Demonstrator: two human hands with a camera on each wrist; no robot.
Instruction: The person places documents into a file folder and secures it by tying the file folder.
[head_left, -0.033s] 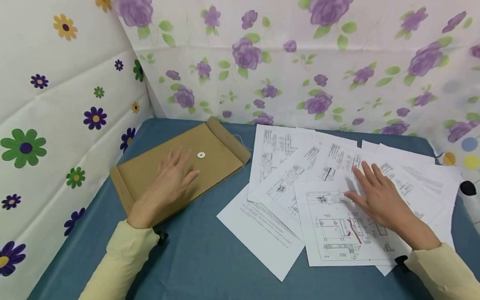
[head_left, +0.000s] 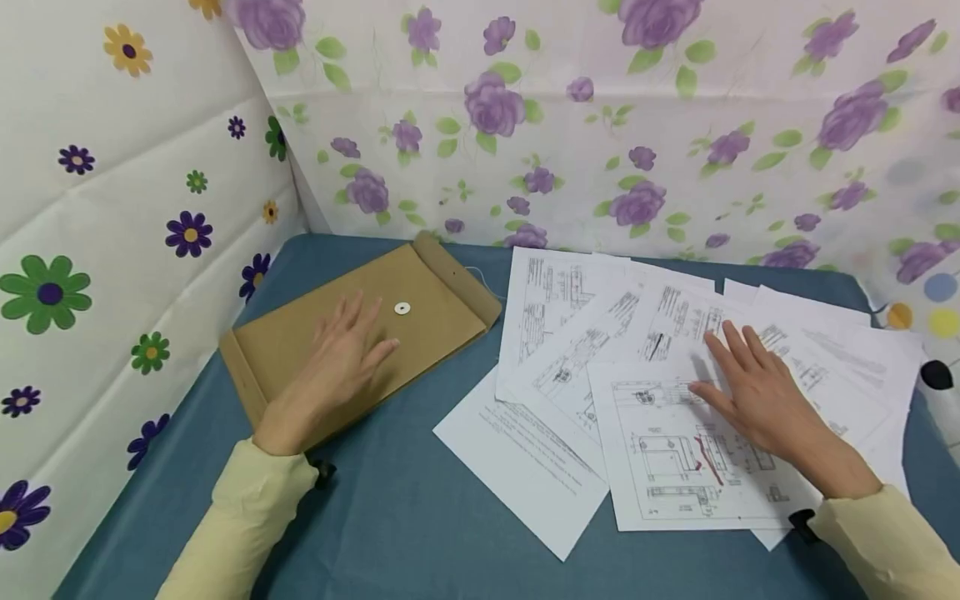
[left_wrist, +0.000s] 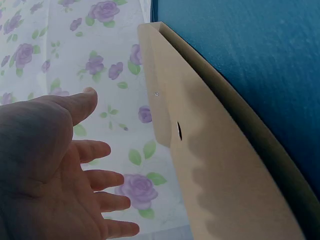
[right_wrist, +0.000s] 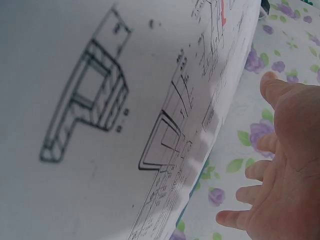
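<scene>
Left hand (head_left: 333, 367) and right hand (head_left: 757, 400) are well apart, backs up, fingers extended, neither holding anything: the left hangs over the envelope (head_left: 431, 337), the right well off to its right, over the sheets (head_left: 570, 333). Under it all runs the blue desk (head_left: 390, 517), stretching from the envelope toward the person and off to the right. Spread to the envelope's right are the sheets, overlapping at odd angles; the drawing (head_left: 660, 496) lies under the right hand, and the text page (head_left: 540, 479) is the one poking out nearest the envelope's near side. As for the envelope, it lies aslant, long axis going from near left to far right, so its flap (head_left: 459, 283) end points away from the person and toward the sheets' far left corner. That slant seems the relation to mind, with the left hand much nearer the envelope than the right. Smallest is the white button (head_left: 402, 308), on the envelope near its flap
</scene>
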